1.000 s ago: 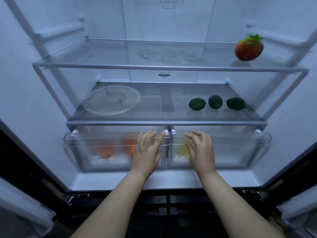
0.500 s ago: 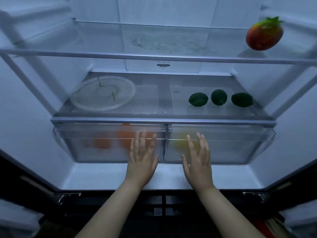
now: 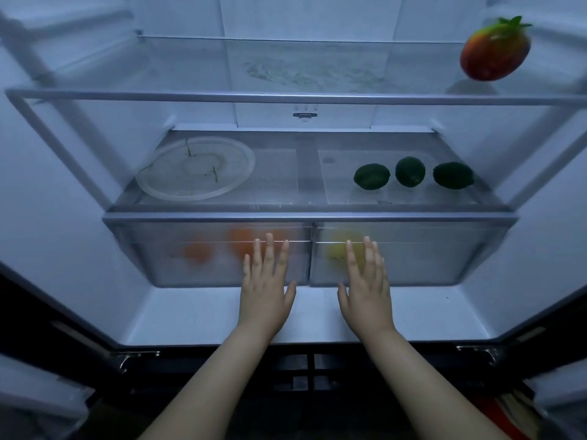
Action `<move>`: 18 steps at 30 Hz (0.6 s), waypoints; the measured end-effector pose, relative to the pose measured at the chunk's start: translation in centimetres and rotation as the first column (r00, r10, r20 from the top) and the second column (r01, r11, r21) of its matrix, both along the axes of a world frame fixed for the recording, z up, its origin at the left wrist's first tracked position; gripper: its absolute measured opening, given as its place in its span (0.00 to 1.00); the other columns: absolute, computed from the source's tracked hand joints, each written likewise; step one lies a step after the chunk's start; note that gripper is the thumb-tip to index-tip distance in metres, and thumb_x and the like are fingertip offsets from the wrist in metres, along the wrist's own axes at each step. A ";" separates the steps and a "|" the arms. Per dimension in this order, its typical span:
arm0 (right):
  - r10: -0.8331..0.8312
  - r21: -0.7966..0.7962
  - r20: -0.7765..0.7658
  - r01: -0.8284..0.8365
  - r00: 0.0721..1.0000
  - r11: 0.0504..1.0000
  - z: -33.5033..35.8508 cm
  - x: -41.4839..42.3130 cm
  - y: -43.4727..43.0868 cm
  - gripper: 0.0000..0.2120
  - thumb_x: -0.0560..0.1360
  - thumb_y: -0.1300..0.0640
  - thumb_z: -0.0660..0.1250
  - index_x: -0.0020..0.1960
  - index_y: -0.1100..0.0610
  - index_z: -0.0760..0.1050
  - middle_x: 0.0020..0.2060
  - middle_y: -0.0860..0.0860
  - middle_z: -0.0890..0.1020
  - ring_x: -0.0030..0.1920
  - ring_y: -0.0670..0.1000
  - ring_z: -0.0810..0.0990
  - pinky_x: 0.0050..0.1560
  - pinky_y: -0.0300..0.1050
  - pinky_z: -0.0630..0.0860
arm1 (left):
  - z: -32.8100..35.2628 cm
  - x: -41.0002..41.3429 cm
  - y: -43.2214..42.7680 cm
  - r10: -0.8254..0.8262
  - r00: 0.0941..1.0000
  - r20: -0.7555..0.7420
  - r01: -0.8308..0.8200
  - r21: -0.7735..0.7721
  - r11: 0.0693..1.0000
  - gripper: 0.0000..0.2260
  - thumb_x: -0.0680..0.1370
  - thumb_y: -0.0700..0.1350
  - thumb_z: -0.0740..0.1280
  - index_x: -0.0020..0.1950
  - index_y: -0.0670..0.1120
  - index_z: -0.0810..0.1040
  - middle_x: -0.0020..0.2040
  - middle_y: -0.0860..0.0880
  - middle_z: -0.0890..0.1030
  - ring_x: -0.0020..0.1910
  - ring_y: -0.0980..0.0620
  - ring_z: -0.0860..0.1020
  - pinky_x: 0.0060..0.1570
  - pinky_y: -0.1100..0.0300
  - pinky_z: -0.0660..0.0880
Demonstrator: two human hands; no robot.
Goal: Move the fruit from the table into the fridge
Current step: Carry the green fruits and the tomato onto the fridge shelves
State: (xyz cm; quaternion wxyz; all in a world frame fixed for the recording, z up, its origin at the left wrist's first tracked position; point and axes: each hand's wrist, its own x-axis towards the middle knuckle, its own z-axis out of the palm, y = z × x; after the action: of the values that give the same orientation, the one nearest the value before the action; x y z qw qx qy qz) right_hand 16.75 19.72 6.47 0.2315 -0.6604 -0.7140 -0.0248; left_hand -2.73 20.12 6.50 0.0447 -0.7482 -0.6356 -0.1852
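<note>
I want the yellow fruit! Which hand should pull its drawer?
Probably right: the right hand is at the right drawer, where the yellow fruit shows; the left hand is at the other.

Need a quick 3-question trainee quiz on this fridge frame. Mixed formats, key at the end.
1. True or false: the left hand grips a fruit.
2. Where does the red fruit lie? A) upper shelf B) left drawer C) right drawer
3. Fill in: the number of dark green fruits on the middle shelf is ___.

Key: 1 false, its fingers are straight and hold nothing; 2 A; 3 three.
</note>
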 end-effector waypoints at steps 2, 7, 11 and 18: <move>-0.007 -0.017 0.023 0.007 1.000 1.000 0.2 0.0 0.5 0.41 0.71 0.61 0.67 0.77 0.55 0.49 0.77 0.58 0.47 0.76 0.56 0.43 0.74 0.55 0.50 | 0.1 -0.1 0.3 0.001 1.000 0.007 -0.001 -0.029 1.000 0.37 0.75 0.52 0.66 0.78 0.49 0.49 0.78 0.42 0.47 0.76 0.39 0.47 0.72 0.43 0.52; -0.021 -0.040 0.056 0.024 0.998 0.999 0.4 0.0 0.6 0.41 0.70 0.64 0.65 0.77 0.55 0.48 0.77 0.58 0.47 0.76 0.56 0.42 0.74 0.54 0.47 | 0.2 -0.2 0.3 0.012 1.000 -0.015 -0.012 -0.043 0.999 0.37 0.73 0.52 0.68 0.77 0.49 0.52 0.77 0.41 0.50 0.75 0.39 0.49 0.70 0.40 0.55; -0.006 -0.054 0.067 0.010 0.998 0.998 0.6 0.3 0.5 0.41 0.70 0.63 0.66 0.77 0.55 0.49 0.76 0.59 0.48 0.76 0.57 0.43 0.74 0.53 0.46 | 0.8 -0.3 -0.1 0.001 1.000 -0.022 -0.003 -0.074 0.997 0.36 0.75 0.52 0.66 0.77 0.50 0.50 0.78 0.43 0.47 0.76 0.41 0.46 0.71 0.42 0.51; 0.076 -0.079 0.005 -0.075 0.997 0.994 2.3 0.8 -0.3 0.38 0.71 0.62 0.66 0.77 0.57 0.52 0.76 0.59 0.52 0.75 0.59 0.49 0.73 0.54 0.51 | 4.0 -0.2 -1.9 0.051 0.998 -0.031 -0.056 -0.179 0.982 0.31 0.80 0.56 0.54 0.77 0.54 0.40 0.77 0.48 0.37 0.76 0.48 0.37 0.72 0.49 0.39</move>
State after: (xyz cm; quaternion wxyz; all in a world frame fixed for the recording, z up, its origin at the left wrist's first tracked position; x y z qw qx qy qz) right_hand 17.56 19.43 8.78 0.2034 -0.6414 -0.7397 0.0096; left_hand -2.88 18.25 10.50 -0.0099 -0.7341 -0.6690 -0.1159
